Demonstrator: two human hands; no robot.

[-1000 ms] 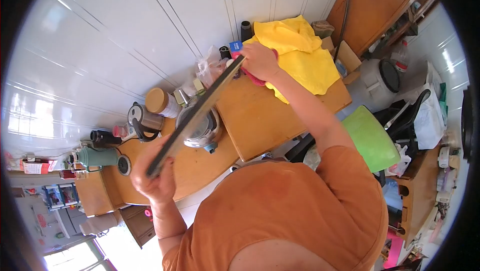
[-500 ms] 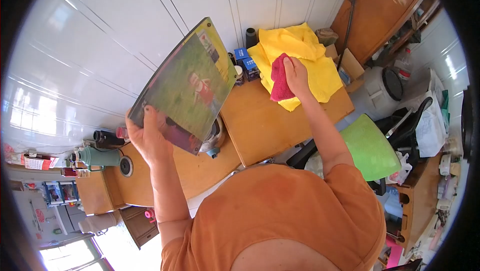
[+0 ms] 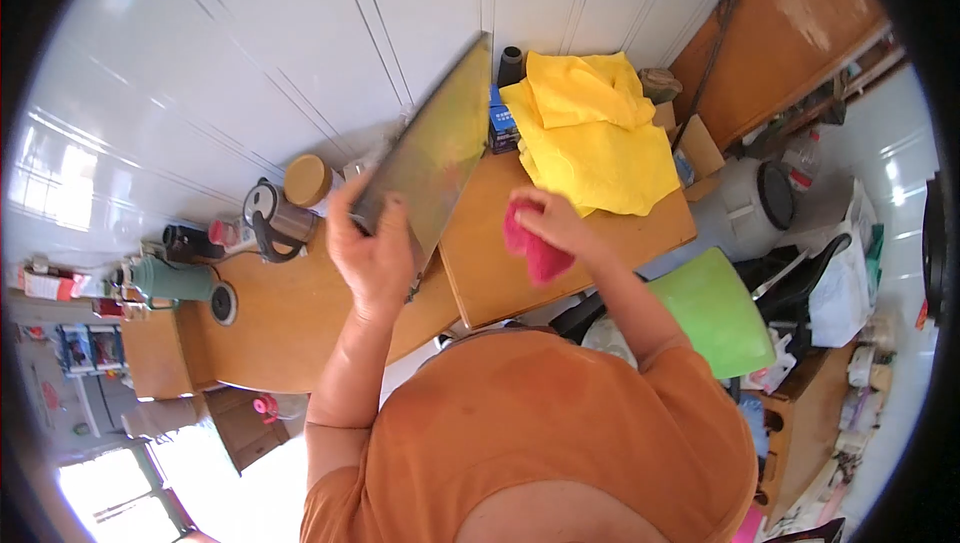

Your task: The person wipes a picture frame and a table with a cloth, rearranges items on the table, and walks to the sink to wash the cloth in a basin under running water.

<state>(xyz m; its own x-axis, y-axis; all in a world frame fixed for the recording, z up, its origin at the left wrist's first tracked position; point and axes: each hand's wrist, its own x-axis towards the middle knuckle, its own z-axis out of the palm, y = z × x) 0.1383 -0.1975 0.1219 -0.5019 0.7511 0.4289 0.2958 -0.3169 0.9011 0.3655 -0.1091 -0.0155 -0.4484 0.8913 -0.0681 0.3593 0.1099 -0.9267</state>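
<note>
My left hand grips the lower end of a flat picture panel, thumb on its front face. The panel is tilted steeply, seen at a slant and blurred, so its picture is hard to make out. In my right hand is a bunched pink cloth, held over the wooden desk and apart from the panel. Behind that hand lies a folded yellow cloth on the desk.
Along the wall stand a steel kettle, a jar with a tan lid, a green thermos and blue boxes. A green chair is at the right, near a grey bucket.
The panel has turned from facing me to a steep slant and shifted right with my left hand. My right hand has drawn the pink cloth off the yellow cloth, toward my body.
</note>
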